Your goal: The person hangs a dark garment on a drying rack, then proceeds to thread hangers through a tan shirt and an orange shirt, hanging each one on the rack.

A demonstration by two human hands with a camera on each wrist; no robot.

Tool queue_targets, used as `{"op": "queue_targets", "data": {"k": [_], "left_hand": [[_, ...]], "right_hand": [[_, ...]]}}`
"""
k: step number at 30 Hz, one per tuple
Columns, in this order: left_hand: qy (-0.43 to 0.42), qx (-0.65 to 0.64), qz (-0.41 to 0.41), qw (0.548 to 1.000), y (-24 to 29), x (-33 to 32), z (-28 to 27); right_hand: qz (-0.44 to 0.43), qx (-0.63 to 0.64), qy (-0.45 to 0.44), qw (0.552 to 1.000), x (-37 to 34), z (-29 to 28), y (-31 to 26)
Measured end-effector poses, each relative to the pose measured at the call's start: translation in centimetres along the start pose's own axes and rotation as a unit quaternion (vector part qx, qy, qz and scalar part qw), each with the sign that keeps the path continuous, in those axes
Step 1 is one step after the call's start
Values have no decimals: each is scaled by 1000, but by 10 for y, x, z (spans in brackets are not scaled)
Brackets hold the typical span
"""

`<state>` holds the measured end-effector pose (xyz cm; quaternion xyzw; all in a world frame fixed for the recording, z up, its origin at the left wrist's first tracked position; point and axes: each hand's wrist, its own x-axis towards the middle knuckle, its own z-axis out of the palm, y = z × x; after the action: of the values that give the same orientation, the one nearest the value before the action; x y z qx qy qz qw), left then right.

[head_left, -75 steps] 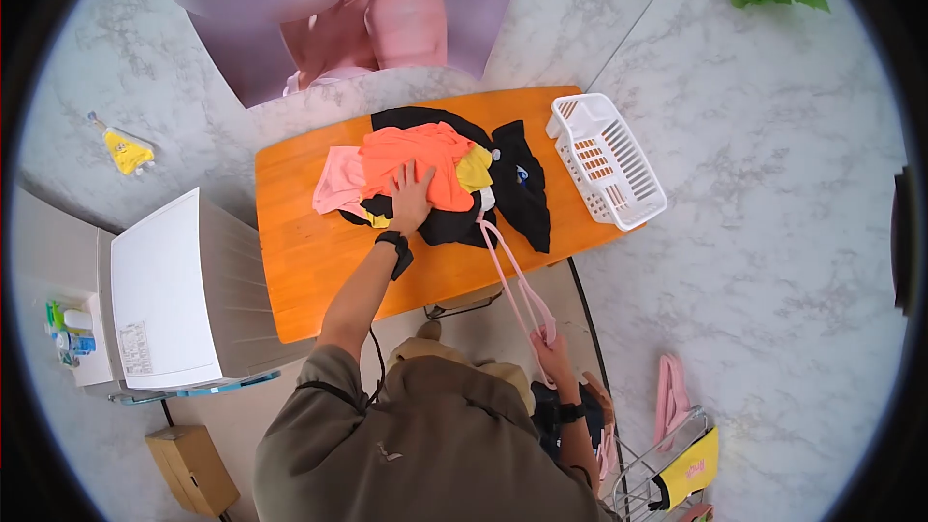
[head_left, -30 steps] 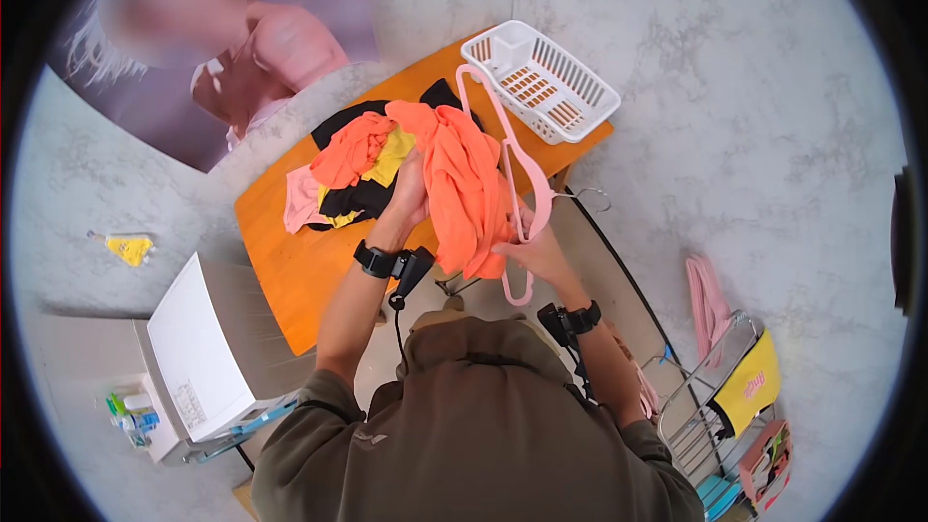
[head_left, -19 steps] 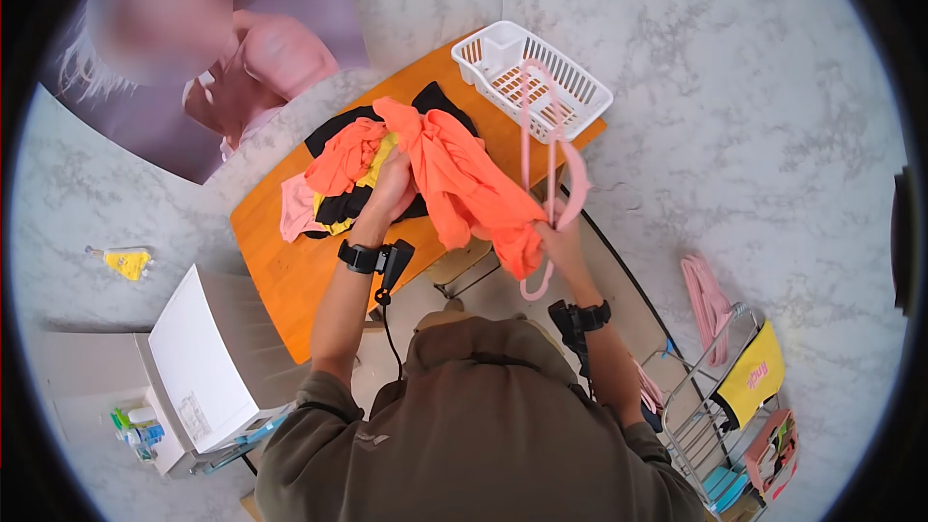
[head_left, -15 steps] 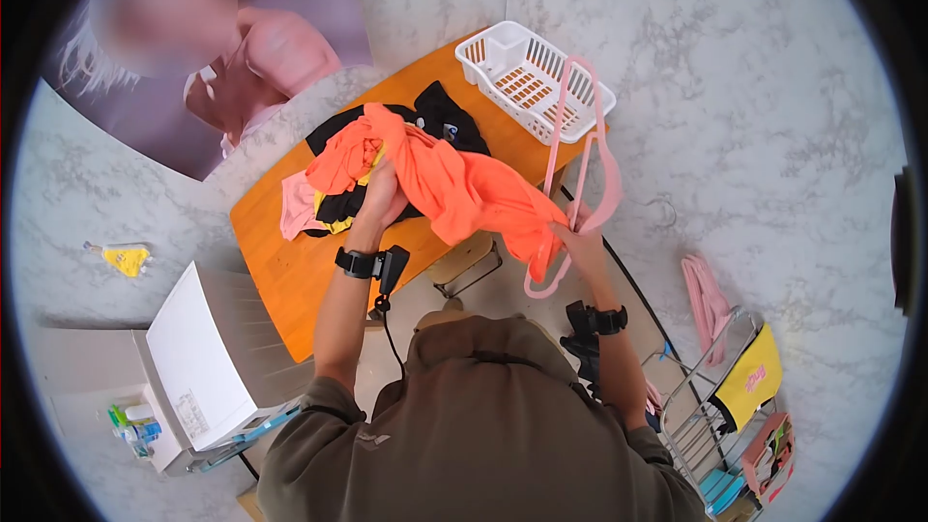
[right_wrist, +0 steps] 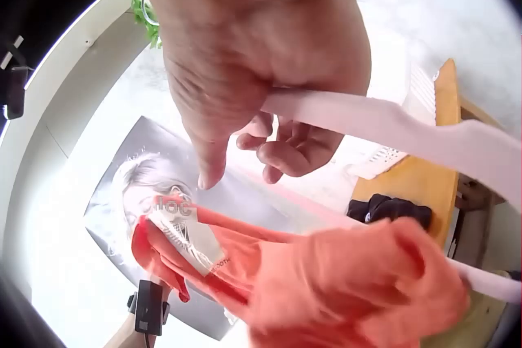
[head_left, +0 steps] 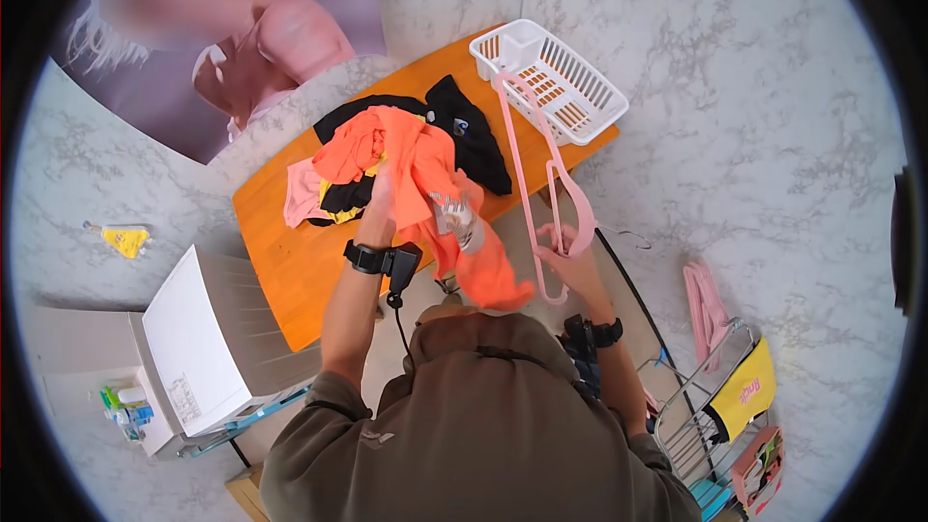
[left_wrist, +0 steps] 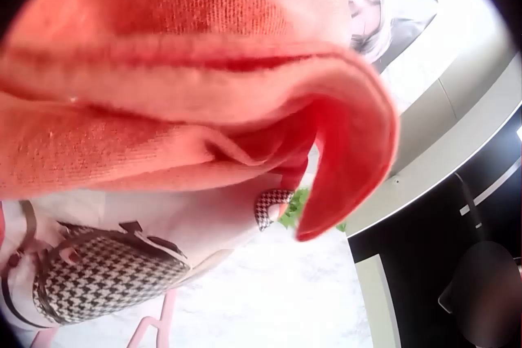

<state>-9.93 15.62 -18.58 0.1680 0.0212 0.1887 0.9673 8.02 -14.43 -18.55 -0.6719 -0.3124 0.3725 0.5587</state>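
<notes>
Held the pink hanger (head_left: pixel 582 215) in the right hand (head_left: pixel 580 274), with fingers loosely curled about it. Had the orange printed shirt (head_left: pixel 414 150) draped over the left hand (head_left: pixel 381 205), with fingers too hidden to tell their state. Seemed to be at sorting loose cloth beside the wooden table (head_left: pixel 290 280); probably called for gathering the dangling end without losing the hanger.

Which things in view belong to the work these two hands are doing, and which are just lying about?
In the work:
orange garment, held by the left hand
pink hanger, held by the right hand
probably the black garment and light pink garment on the table

Apparently just about:
white basket
yellow cloth on the metal rack
</notes>
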Motion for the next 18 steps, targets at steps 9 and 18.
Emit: {"op": "queue_targets", "data": {"k": [9, 18], "left_hand": [[-52, -94, -125, 986, -49, 4, 28], [-183, -18, -135, 974, -58, -2, 41]], "right_hand": [[-85, 154, -90, 980, 39, 32, -45], [-146, 72, -119, 979, 51, 46, -51]]}}
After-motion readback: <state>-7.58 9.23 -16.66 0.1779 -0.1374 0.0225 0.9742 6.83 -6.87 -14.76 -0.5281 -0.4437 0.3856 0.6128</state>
